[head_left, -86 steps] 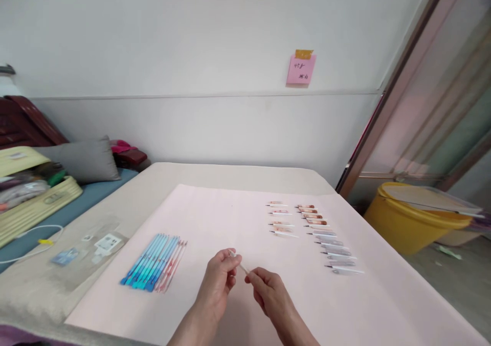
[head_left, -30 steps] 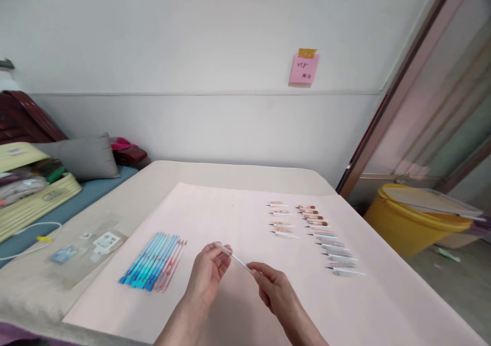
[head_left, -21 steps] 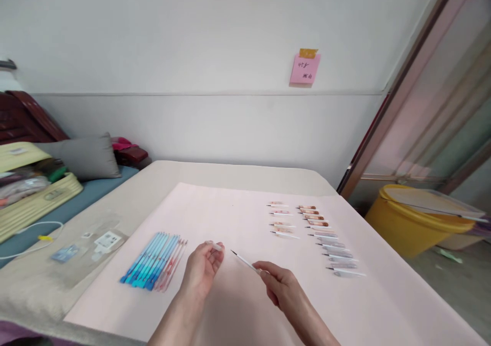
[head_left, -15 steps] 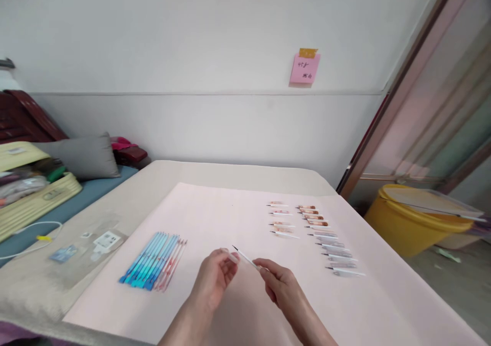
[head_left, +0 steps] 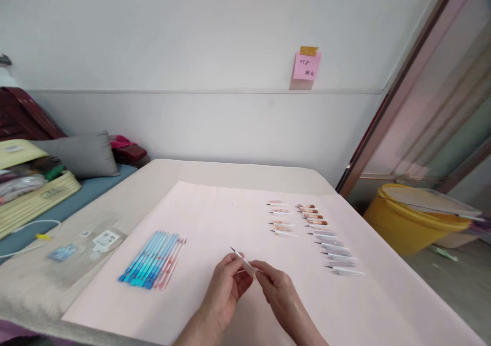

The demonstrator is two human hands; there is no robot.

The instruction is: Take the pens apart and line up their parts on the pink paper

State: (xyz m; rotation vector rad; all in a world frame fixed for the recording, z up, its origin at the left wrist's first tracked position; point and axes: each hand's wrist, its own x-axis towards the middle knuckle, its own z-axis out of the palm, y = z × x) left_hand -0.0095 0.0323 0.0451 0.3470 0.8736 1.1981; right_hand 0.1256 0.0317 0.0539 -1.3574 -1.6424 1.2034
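A thin white pen (head_left: 241, 260) with a fine black tip pointing up and to the left is held between both hands, low above the pink sheet (head_left: 215, 213). My left hand (head_left: 226, 289) pinches its middle from the left. My right hand (head_left: 276, 289) pinches its rear end from the right. The two hands' fingertips almost touch. Whether a cap is hidden in my left fingers cannot be made out. A row of blue pens (head_left: 148, 260) with a few pink ones (head_left: 173, 258) lies to the left.
Two columns of small capped pen pieces (head_left: 282, 219) (head_left: 332, 243) lie to the right on the sheet. A clear plastic bag (head_left: 88, 241) and a white cable (head_left: 30, 233) lie at the table's left. A yellow tub (head_left: 414, 223) stands on the floor at the right.
My left hand pulled a small clear cap off the pen's tip, moved away to the left, then came back to the pen. The black tip is now bare.
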